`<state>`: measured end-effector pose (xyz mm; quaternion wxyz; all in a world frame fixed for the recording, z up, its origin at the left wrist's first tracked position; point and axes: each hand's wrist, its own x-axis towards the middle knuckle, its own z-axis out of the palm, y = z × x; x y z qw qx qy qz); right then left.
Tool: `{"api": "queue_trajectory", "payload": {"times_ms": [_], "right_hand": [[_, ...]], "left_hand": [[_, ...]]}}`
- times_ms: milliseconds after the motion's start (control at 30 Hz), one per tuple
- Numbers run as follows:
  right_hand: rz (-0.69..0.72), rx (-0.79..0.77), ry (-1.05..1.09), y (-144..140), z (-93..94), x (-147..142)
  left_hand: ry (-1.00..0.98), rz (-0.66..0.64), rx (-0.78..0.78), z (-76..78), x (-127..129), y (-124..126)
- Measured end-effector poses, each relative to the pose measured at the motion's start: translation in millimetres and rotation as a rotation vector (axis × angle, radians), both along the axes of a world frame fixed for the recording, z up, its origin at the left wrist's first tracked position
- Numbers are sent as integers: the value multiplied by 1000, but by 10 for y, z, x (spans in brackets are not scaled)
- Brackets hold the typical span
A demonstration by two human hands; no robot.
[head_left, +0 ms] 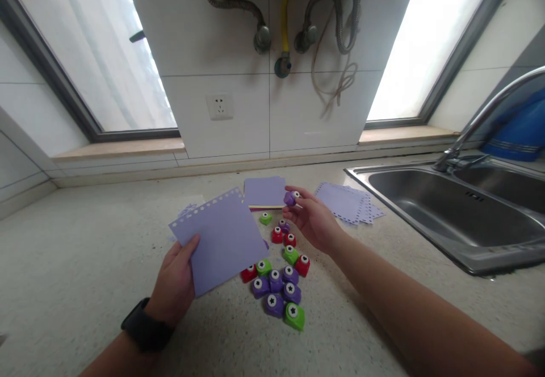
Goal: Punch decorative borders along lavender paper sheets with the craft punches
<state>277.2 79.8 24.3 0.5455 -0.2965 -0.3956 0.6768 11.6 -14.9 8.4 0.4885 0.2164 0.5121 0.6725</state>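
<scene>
The left hand (176, 283) pinches a lilac paper sheet (221, 238) by its near left corner, thumb on top and fingers under, so the sheet lifts clear of the worktop (76, 263) and tilts up toward the camera. Its far edge already carries a row of small punched holes w/ a scalloped look, and that edge points away from the wrist, which wears a black watch (147, 327). The right hand (313, 218) holds a small purple craft punch (290, 198) between thumb and fingertips, raised above the worktop, far right of the sheet. So the left grip is closed on the paper, the right grip closed on the punch.

Below and between the hands sits a loose cluster of more craft punches (279, 277) (red, green, purple), approx. a dozen, each a chunky rounded plastic block w/ a white button showing a dark shape. They lie scattered, some touching, near the sheet's right edge and within easy reach.

Farther off, a neat stack of lilac paper (264, 191) rests flat, and to its right a fanned pile of punched sheets (347, 202) w/ perforated edges, just left of the steel sink (447, 212). The worktop is pale speckled stone, matte; the paper looks thin and smooth; the sink is brushed metal w/ a curved tap (481, 121).
</scene>
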Motion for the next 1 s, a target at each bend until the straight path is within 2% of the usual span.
{"api": "queue_trajectory", "payload": {"times_ms": [133,300,433,567,833,1000], "right_hand": [[6,18,27,-31,4,-27],[6,108,-147,-66,-48,-51],[-34,134,-185,-42,-101,-60],[0,151,-204,-23,-119,-60],[-16,131,-240,-51,-100,-88],[49,159,-274,-70,-123,-70]], "left_hand": [[-8,-21,9,-29,-4,10],[-52,-109,41,-126,-57,21],[-18,-192,69,-188,-105,32],[43,-246,89,-199,-124,28],[86,-267,103,-170,-117,7],[40,-255,94,-165,-139,33]]}}
